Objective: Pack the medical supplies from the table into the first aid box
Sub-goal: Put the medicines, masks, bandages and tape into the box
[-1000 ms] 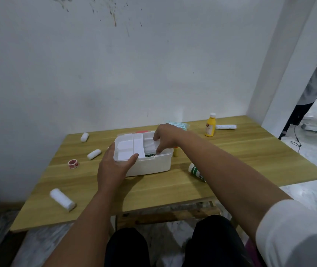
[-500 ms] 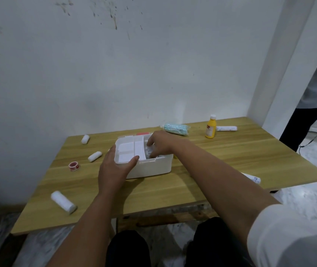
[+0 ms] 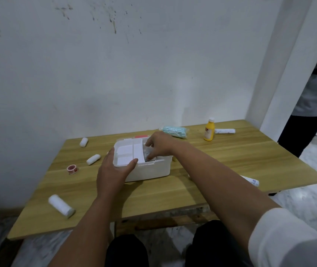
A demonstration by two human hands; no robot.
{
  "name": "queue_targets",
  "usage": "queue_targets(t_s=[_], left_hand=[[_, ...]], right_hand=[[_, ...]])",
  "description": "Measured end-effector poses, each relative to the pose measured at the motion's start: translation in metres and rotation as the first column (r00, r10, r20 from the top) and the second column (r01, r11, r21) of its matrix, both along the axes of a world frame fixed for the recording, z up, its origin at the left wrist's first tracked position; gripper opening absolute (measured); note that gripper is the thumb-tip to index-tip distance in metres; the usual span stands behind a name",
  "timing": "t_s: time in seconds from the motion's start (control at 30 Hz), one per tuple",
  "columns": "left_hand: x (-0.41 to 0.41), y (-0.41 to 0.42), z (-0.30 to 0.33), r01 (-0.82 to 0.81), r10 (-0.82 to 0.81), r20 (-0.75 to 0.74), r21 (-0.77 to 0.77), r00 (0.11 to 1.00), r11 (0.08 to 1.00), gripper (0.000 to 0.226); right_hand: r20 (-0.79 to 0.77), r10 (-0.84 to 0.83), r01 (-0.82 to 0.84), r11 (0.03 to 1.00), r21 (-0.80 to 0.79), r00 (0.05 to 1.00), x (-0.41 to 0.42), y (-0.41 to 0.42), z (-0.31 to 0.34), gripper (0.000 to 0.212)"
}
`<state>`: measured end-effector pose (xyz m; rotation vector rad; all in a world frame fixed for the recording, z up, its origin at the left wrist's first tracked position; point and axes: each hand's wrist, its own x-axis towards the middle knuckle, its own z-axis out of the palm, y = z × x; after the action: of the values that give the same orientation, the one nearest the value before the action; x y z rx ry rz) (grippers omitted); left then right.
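Observation:
The white first aid box (image 3: 150,170) stands mid-table with a white divided tray (image 3: 126,151) in its left half. My left hand (image 3: 113,170) grips the box's near left corner, thumb hooked over the rim. My right hand (image 3: 159,144) reaches into the right half, its fingers and thumb curled round a clear packet (image 3: 147,150) that is mostly hidden. White bandage rolls lie on the table: a far left bandage roll (image 3: 83,142), a second bandage roll (image 3: 93,159) and a larger bandage roll (image 3: 61,206). A red tape roll (image 3: 72,169) sits left of the box.
Behind the box lie a teal gauze pack (image 3: 174,131), a yellow bottle (image 3: 209,130) and a white roll (image 3: 225,131). A white printed roll (image 3: 250,181) lies near the table's right front edge (image 3: 288,189). A person (image 3: 315,105) stands at the far right.
My right hand has shifted a little left inside the box, fingers working at the packet. My left hand keeps its hold on the corner.

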<state>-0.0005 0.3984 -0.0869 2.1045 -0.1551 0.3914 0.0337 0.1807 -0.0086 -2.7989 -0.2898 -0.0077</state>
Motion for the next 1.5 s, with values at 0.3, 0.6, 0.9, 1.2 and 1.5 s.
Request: queue_targets(t_s=[0.3, 0.6, 0.9, 1.2, 1.5], left_hand=[[0.003, -0.001, 0.001, -0.023, 0.023, 0.014, -0.024, 1.0, 0.999, 0.107], [0.014, -0.01, -0.005, -0.063, 0.061, 0.094, 0.015, 0.994, 0.998, 0.088], [0.022, -0.015, -0.016, -0.089, 0.088, 0.099, 0.007, 0.991, 0.996, 0.104], [0.026, -0.013, -0.02, -0.105, 0.103, 0.095, 0.012, 0.99, 0.994, 0.104], [0.023, -0.013, -0.012, -0.077, 0.077, 0.032, -0.003, 0.997, 0.997, 0.107]], right_hand=[[0.125, -0.297, 0.219, 0.877, 0.427, 0.947, 0.016, -0.066, 0.032, 0.031], [0.102, -0.497, 0.444, 0.837, 0.32, 0.862, 0.04, -0.129, 0.0, 0.035], [0.032, -0.395, 0.396, 0.912, -0.11, 0.918, 0.085, -0.137, -0.031, 0.056], [0.127, -0.496, 0.509, 0.855, -0.102, 0.859, 0.104, -0.131, -0.057, 0.026], [0.123, -0.552, 0.537, 0.833, 0.135, 0.825, 0.075, -0.136, -0.018, 0.03]])
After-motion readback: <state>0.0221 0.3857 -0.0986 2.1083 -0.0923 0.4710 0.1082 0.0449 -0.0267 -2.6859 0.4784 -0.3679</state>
